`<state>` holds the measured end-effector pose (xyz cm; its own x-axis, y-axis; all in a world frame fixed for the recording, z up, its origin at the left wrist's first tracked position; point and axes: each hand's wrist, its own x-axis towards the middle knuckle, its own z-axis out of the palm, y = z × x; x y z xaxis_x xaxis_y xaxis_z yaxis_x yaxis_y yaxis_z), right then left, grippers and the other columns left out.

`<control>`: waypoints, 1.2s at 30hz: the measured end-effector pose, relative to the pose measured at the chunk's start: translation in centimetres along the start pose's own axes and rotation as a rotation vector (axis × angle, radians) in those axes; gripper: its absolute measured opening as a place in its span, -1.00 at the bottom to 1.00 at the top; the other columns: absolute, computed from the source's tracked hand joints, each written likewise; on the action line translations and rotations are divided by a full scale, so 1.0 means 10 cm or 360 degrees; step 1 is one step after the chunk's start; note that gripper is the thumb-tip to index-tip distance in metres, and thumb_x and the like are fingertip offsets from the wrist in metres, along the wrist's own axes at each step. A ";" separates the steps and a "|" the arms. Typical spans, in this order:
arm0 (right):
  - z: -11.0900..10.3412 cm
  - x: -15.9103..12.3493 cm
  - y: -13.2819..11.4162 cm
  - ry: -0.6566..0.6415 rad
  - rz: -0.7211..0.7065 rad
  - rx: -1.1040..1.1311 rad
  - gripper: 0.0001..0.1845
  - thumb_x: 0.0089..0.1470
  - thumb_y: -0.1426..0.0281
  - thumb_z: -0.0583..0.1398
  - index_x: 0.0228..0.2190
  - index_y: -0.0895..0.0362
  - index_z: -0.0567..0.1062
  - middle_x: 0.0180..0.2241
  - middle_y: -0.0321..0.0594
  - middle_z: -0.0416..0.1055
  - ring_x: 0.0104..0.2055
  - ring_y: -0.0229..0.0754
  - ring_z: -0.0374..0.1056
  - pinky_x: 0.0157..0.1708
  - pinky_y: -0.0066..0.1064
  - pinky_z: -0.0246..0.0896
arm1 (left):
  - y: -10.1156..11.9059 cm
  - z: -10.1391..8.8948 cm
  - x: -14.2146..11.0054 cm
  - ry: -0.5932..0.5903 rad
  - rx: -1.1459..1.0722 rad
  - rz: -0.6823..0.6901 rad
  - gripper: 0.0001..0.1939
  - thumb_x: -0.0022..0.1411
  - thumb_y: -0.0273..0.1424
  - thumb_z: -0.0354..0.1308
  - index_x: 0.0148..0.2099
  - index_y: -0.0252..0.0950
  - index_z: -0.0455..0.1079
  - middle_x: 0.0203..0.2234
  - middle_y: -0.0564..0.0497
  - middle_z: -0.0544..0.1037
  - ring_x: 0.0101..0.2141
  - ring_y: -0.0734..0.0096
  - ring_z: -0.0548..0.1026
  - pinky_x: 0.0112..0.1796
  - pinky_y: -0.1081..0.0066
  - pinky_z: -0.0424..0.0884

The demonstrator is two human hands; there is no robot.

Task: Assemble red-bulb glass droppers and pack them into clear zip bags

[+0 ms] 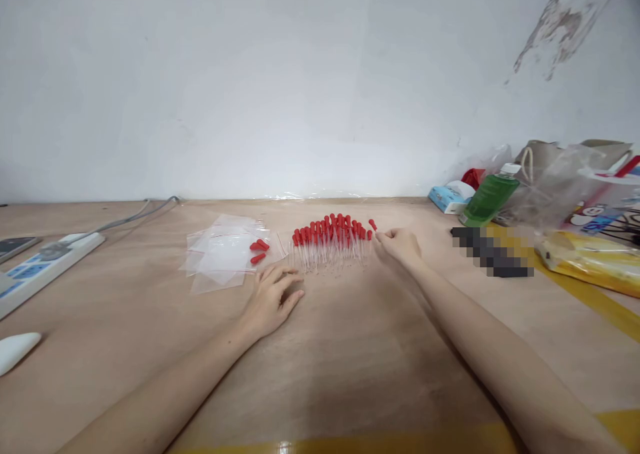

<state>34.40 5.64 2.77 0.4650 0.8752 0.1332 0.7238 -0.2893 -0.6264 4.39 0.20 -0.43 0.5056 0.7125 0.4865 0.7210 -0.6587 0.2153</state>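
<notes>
A row of droppers [331, 237] with red bulbs and thin clear tubes lies fanned out on the table, bulbs toward the wall. My right hand [400, 244] is at the row's right end, its fingertips pinched on a single dropper [373, 225] whose red bulb sticks out beyond them; its tube is mostly hidden. My left hand [275, 299] rests near the row's left end, fingers apart, holding nothing. Just beyond it are several red bulbs [259, 245], lying at the edge of a spread of clear zip bags [217, 251]. Whether those bulbs have tubes I cannot tell.
A power strip [55, 267] with a grey cable, a phone [19, 246] and a white rounded object [17, 351] lie at left. On the right are a tissue pack [447, 199], a green bottle [491, 195], a yellow package [593, 262] and a blurred-out dark object [493, 252].
</notes>
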 end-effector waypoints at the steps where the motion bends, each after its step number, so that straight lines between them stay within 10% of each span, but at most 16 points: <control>1: 0.06 0.01 0.01 -0.0019 0.0005 -0.0013 -0.68 -0.13 0.16 0.08 -0.69 0.12 0.37 -0.62 -0.24 0.35 -0.54 -0.22 0.24 -0.54 -0.44 -0.03 | 0.00 0.00 0.00 -0.0001 -0.0002 -0.0005 -0.80 0.17 -0.32 0.04 -0.15 -0.21 0.36 -0.14 -0.03 0.40 -0.06 0.23 0.29 -0.06 0.16 0.13; 8: 0.35 -0.02 0.05 -0.0062 -0.0090 -0.0085 -0.64 -0.09 0.12 0.05 -0.69 0.10 0.33 -0.61 -0.26 0.35 -0.51 -0.21 0.25 -0.46 -0.41 0.00 | -0.01 0.01 -0.01 -0.0042 -0.0024 -0.0019 -0.82 0.17 -0.32 0.02 -0.21 -0.22 0.38 -0.16 -0.05 0.40 -0.08 0.23 0.30 -0.06 0.15 0.14; 19: 0.25 -0.05 0.08 0.0094 -0.0134 0.0001 -0.67 -0.06 0.11 0.08 -0.60 0.10 0.38 -0.54 -0.26 0.40 -0.45 -0.18 0.28 -0.42 -0.40 0.00 | 0.03 0.00 -0.01 0.0012 0.0037 -0.0050 -0.84 0.16 -0.30 0.04 -0.23 -0.19 0.38 -0.20 -0.01 0.43 -0.13 0.24 0.33 -0.12 0.20 0.14; 27: 0.39 -0.64 -0.51 0.0079 -0.1272 -0.0003 -0.72 0.09 0.28 0.03 -0.51 0.10 0.45 -0.45 -0.25 0.43 -0.38 -0.23 0.28 -0.20 -0.26 -0.13 | -0.42 -0.28 0.25 0.0282 0.0395 -0.0462 -0.86 0.15 -0.31 0.01 -0.31 -0.25 0.34 -0.35 -0.04 0.42 -0.27 0.22 0.34 -0.22 0.25 0.23; 36: 0.89 -1.02 -1.01 -0.0068 -0.1362 -0.0419 -0.73 0.06 0.31 0.04 -0.47 0.15 0.49 -0.40 -0.12 0.44 -0.31 -0.12 0.24 -0.25 -0.19 -0.16 | -0.73 -0.10 0.14 0.0220 0.0193 -0.0547 -0.80 0.12 -0.31 0.01 -0.24 -0.26 0.37 -0.37 -0.04 0.38 -0.37 0.32 0.40 -0.29 0.36 0.34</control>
<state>17.81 3.04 0.88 -0.3032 0.8443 0.4419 0.9100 0.3942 -0.1288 -0.64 5.77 -0.42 0.1623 0.8419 0.5147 0.8922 -0.3480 0.2880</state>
